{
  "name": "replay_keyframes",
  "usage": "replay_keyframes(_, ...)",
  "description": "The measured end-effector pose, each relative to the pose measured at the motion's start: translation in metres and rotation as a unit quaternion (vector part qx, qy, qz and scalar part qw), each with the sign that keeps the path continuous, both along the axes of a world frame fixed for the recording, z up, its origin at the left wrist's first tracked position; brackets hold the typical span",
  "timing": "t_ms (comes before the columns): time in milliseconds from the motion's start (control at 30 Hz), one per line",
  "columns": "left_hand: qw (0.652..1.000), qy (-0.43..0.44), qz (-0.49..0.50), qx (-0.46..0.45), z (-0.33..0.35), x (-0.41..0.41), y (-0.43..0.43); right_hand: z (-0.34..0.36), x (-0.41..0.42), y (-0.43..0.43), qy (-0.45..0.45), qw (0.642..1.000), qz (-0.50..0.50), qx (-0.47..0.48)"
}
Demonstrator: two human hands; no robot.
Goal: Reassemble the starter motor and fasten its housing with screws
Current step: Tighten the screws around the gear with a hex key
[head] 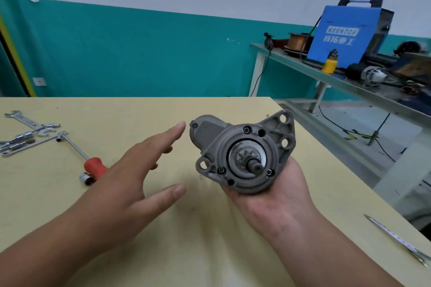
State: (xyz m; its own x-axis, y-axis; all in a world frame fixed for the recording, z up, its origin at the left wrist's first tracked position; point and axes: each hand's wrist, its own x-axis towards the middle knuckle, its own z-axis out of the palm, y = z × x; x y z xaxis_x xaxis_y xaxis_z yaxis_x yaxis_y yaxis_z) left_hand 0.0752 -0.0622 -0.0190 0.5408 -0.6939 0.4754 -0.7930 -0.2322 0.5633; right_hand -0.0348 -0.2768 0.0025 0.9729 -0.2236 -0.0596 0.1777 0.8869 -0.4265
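We cradle the starter motor [242, 151] in our R hand [277, 202], fingers wrapped beneath; L hand [130, 170] released, fingers straight, over desk [70, 193].

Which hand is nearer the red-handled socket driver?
Left. The left hand is open just right of the red-handled socket driver, overlapping its handle in view; the right hand holds the starter motor farther right.

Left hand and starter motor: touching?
Apart. The head view shows a strip of table between the left hand fingertips and the starter motor; the right hand holds it.
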Motion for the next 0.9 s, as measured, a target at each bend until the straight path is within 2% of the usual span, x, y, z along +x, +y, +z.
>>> replay_keyframes(100,0.998,0.067,-0.004,-0.014,-0.001,0.0,-0.001,0.001,-0.001,0.0,-0.01,1.0,-0.011,0.023)
replay_keyframes(200,0.971,0.226,-0.02,-0.081,0.0,-0.005,-0.004,0.002,-0.001,0.003,-0.019,1.0,-0.009,0.012)
replay_keyframes(333,0.873,0.464,-0.059,-0.14,0.008,-0.009,-0.013,-0.002,0.0,0.009,-0.042,0.996,-0.026,-0.076)
replay_keyframes(433,0.816,0.552,-0.124,-0.122,0.008,-0.012,-0.014,-0.006,-0.005,0.019,-0.075,0.963,-0.058,-0.254)
replay_keyframes(500,0.811,0.558,-0.12,-0.132,0.005,-0.014,-0.012,-0.007,-0.006,0.025,-0.068,0.934,-0.087,-0.341)
replay_keyframes(700,0.825,0.52,-0.094,-0.197,0.0,-0.015,-0.015,-0.017,-0.005,0.027,-0.094,0.869,-0.114,-0.473)
replay_keyframes(767,0.845,0.474,-0.076,-0.234,0.003,-0.016,-0.015,-0.018,-0.004,0.027,-0.115,0.847,-0.11,-0.507)
replay_keyframes(833,0.88,0.398,-0.041,-0.254,0.005,-0.014,-0.011,-0.018,-0.001,0.027,-0.132,0.828,-0.113,-0.533)
replay_keyframes(900,0.908,0.319,-0.002,-0.273,0.01,-0.012,-0.006,-0.017,0.003,0.029,-0.117,0.81,-0.132,-0.56)
